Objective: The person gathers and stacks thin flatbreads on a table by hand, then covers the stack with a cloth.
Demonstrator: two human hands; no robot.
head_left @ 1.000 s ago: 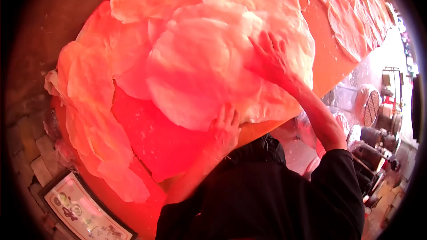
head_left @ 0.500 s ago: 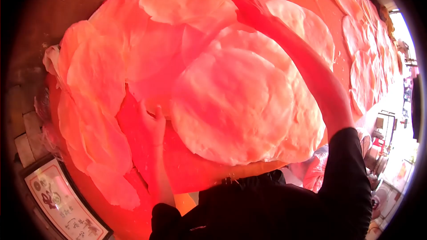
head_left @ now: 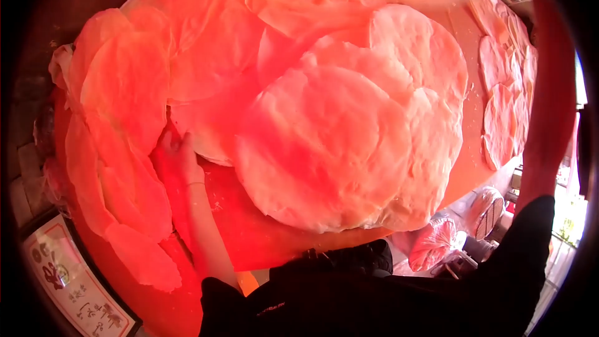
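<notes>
Thin, round, pale sheets that look like dough overlap on a red-orange tabletop (head_left: 249,237). A large round sheet (head_left: 324,143) lies uppermost on the stack at the centre. My left hand (head_left: 180,157) rests at the gap between the left row of sheets (head_left: 125,87) and a middle sheet (head_left: 209,128), by that sheet's lower edge; its fingers are partly bent, and whether they pinch the edge is unclear. My right arm (head_left: 549,100) is raised along the right side, close to the camera. The right hand is a blur at the top, its fingers not distinguishable.
More sheets (head_left: 508,87) lie at the far right of the table. A framed panel with writing (head_left: 81,281) stands at the lower left. Plastic-wrapped items (head_left: 433,243) and a round grille (head_left: 486,212) are beyond the table's lower right edge.
My right hand has risen from the sheets toward the camera. My left hand has moved left from the large stack to the gap. The large round sheet now appears lower and further right than at first.
</notes>
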